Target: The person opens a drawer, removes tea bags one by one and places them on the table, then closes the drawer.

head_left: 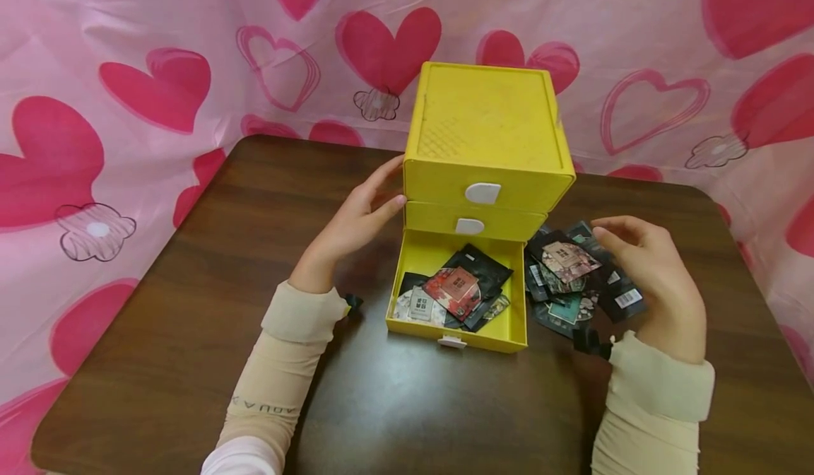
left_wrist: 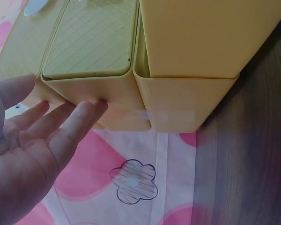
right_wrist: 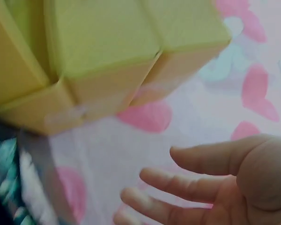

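A yellow drawer unit (head_left: pixel 490 114) with white pull tabs stands on the table, its bottom drawer (head_left: pixel 516 319) pulled out. Inside that drawer lie several dark sachets, one with a red label (head_left: pixel 454 288) on top. My left hand (head_left: pixel 350 227) rests its fingertips on the unit's left side, fingers extended; the left wrist view shows the same hand (left_wrist: pixel 42 140) at the side wall. To the unit's right, a loose pile of black sachets (head_left: pixel 568 259) lies on the table. My right hand (head_left: pixel 661 277) is over the pile's right edge, and the right wrist view shows its fingers (right_wrist: pixel 192 187) spread and holding nothing.
The dark wooden table (head_left: pixel 191 319) has rounded corners. A pink cloth with hearts (head_left: pixel 388 51) hangs close behind it. Small black pieces (head_left: pixel 591 344) sit near each cuff, belonging to the wrist gear by their look.
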`<action>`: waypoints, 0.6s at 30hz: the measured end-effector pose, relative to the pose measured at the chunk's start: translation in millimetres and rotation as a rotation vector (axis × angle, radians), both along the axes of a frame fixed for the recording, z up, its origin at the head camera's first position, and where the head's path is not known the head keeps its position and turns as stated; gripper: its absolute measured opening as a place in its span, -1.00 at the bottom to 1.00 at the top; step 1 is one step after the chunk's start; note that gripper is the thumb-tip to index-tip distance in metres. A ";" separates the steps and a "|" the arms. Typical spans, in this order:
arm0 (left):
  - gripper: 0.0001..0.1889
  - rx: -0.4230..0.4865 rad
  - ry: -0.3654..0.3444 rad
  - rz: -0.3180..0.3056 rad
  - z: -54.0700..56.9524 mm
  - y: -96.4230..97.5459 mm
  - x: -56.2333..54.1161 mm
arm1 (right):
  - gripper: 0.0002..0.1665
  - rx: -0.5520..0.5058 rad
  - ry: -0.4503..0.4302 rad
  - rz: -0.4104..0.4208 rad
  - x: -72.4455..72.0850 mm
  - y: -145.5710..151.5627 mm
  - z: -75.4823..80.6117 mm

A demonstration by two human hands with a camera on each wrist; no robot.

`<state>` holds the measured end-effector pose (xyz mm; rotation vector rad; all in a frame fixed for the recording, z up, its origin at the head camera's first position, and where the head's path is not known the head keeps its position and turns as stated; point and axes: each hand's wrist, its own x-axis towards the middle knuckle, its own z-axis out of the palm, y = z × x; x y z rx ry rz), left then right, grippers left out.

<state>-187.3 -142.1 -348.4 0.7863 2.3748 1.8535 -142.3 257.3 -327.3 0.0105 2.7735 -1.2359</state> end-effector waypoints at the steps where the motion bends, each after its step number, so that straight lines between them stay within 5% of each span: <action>1: -0.35 -0.001 -0.001 0.000 -0.3 0.0 -0.5 | -0.42 0.005 0.010 0.013 2.1 -4.3 4.0; 9: -0.35 0.025 0.023 -0.023 -2.4 -1.0 0.2 | -0.55 0.036 0.023 0.236 10.8 -56.8 22.6; 18: -0.34 0.026 0.007 -0.021 0.5 -0.9 2.4 | -0.61 -0.005 -0.066 0.496 -8.5 -98.4 14.9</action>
